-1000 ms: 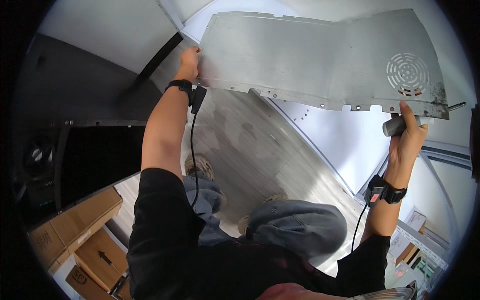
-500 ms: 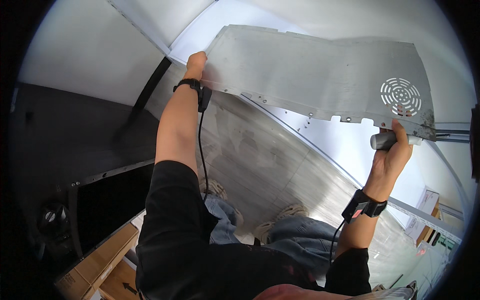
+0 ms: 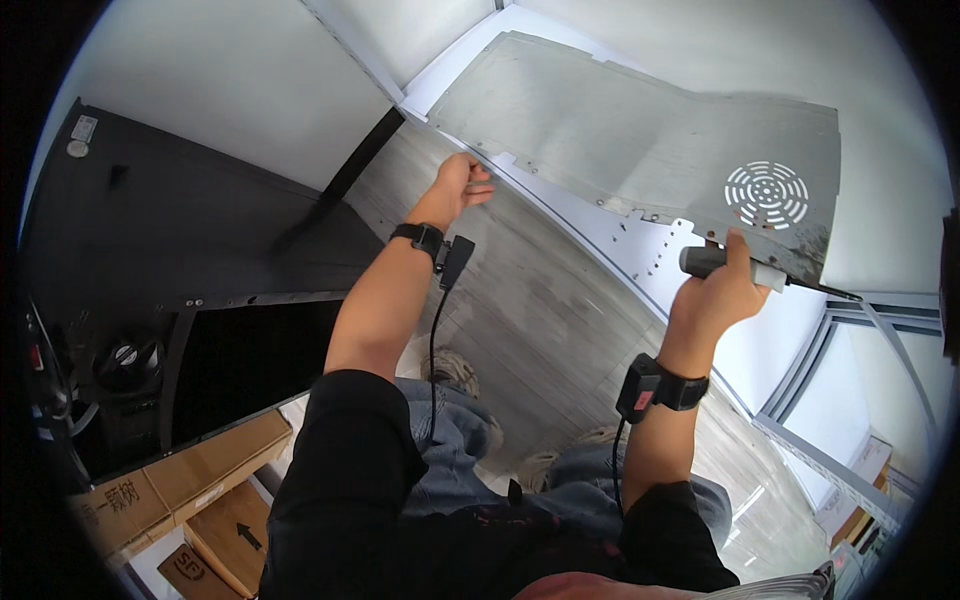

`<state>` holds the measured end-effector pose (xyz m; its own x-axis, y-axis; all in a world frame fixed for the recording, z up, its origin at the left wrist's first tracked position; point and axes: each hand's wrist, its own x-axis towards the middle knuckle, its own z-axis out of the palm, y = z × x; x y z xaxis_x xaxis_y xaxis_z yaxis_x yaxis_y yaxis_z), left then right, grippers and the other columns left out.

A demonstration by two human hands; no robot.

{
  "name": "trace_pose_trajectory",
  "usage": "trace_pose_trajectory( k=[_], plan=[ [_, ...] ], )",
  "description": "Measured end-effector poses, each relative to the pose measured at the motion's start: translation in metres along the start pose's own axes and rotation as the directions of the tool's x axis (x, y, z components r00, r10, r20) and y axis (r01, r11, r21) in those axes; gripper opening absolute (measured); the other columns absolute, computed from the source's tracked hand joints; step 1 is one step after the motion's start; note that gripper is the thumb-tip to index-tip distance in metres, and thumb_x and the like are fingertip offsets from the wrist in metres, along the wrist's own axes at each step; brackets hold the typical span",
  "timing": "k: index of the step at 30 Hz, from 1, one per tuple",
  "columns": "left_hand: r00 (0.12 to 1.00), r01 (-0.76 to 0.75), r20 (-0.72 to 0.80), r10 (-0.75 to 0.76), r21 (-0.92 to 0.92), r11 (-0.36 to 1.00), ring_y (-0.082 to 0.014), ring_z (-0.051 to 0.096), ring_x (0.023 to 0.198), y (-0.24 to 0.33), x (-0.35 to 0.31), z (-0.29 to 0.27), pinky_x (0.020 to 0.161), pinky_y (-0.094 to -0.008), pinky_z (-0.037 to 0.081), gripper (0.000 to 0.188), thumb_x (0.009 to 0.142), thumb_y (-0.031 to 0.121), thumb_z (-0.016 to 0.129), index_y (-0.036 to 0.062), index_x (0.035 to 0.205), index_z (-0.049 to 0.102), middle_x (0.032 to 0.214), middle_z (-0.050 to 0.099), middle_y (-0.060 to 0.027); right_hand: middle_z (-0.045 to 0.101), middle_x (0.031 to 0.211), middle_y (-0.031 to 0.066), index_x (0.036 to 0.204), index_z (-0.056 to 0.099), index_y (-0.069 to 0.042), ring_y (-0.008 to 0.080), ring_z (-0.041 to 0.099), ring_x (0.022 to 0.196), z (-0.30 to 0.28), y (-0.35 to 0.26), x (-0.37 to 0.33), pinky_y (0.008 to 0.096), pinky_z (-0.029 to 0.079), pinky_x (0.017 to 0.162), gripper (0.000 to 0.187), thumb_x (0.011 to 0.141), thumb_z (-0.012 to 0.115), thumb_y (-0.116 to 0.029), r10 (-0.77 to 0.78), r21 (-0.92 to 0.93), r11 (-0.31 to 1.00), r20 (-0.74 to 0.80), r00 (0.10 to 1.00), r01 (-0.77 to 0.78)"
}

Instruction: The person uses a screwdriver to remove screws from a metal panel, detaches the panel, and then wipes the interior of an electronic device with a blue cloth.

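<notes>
A large, bent grey sheet-metal panel (image 3: 610, 125) with a round slotted vent lies over a white surface on the far side. Its near edge has holes and notches. My right hand (image 3: 718, 290) grips the dark and light grey handle of a screwdriver (image 3: 705, 262), whose dark shaft points right. That hand's thumb reaches up against the panel's edge, just below the vent. My left hand (image 3: 463, 187) is off the panel, just short of its near-left edge, with fingers loosely bent and apart. Several small screws (image 3: 655, 262) lie on the white surface beneath the panel's near edge.
A black metal cabinet (image 3: 190, 220) with a dark opening stands at left, above cardboard boxes (image 3: 240, 450). A grey metal frame rail (image 3: 590, 255) runs diagonally along the white surface. Grey plank floor (image 3: 520, 300) lies below. More boxes (image 3: 860, 490) show at lower right.
My left hand has let go of the panel's left edge and drawn back toward me. The panel has come down onto the white surface. My right hand with the screwdriver has shifted left in view.
</notes>
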<state>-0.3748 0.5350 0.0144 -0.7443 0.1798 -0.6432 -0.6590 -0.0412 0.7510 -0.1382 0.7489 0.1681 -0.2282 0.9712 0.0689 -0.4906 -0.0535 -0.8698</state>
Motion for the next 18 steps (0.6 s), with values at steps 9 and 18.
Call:
trace_pose_trajectory(
  k=[9, 18],
  plan=[
    [0.97, -0.057, 0.21, 0.124, -0.298, 0.953, -0.0424, 0.057, 0.104, 0.01, -0.021, 0.047, 0.093, -0.0477, 0.052, 0.015, 0.095, 0.011, 0.036, -0.0001, 0.088, 0.043, 0.112, 0.05, -0.0235, 0.062, 0.103, 0.0107, 0.106, 0.054, 0.003, 0.0169, 0.062, 0.087, 0.026, 0.05, -0.009, 0.0301, 0.051, 0.075, 0.028, 0.08, 0.061, 0.009, 0.036, 0.108, 0.993, 0.014, 0.999, -0.037],
    [0.994, -0.047, 0.077, 0.078, -0.343, 0.938, -0.0436, 0.052, 0.109, 0.025, 0.018, 0.067, 0.098, -0.0531, 0.048, 0.013, 0.095, 0.01, 0.036, 0.001, 0.087, 0.041, 0.114, 0.045, -0.0304, 0.061, 0.105, 0.0128, 0.109, 0.049, 0.003, 0.0177, 0.062, 0.084, 0.032, 0.083, 0.008, 0.0293, 0.051, 0.072, 0.032, 0.08, 0.062, 0.009, 0.113, 0.094, 0.989, 0.033, 0.993, -0.115]
  ],
)
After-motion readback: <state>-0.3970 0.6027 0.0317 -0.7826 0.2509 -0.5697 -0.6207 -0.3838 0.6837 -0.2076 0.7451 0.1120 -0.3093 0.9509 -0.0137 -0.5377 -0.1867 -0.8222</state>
